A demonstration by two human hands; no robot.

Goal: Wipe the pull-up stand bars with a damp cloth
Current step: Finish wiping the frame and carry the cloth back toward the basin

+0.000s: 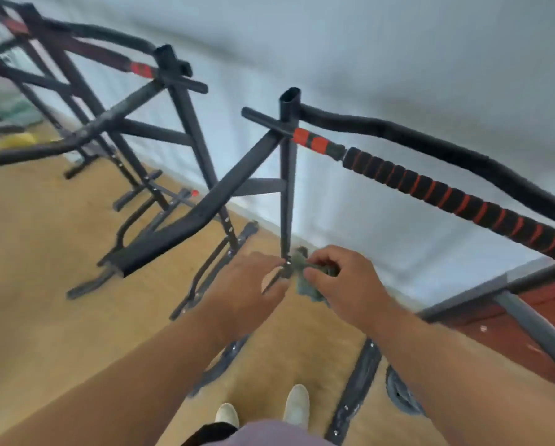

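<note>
While my left hand (247,278) steadies the post (288,194), my right hand (337,278) pinches the cloth (305,284) at its three o'clock side to wipe it.

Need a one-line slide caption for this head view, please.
Right hand pinches a green cloth against the lower upright bar of a pull-up stand while the left hand reaches beside it.

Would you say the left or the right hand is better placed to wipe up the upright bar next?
Right, probably: the right hand already grips the cloth beside the upright bar, while the left hand holds no cloth.
</note>
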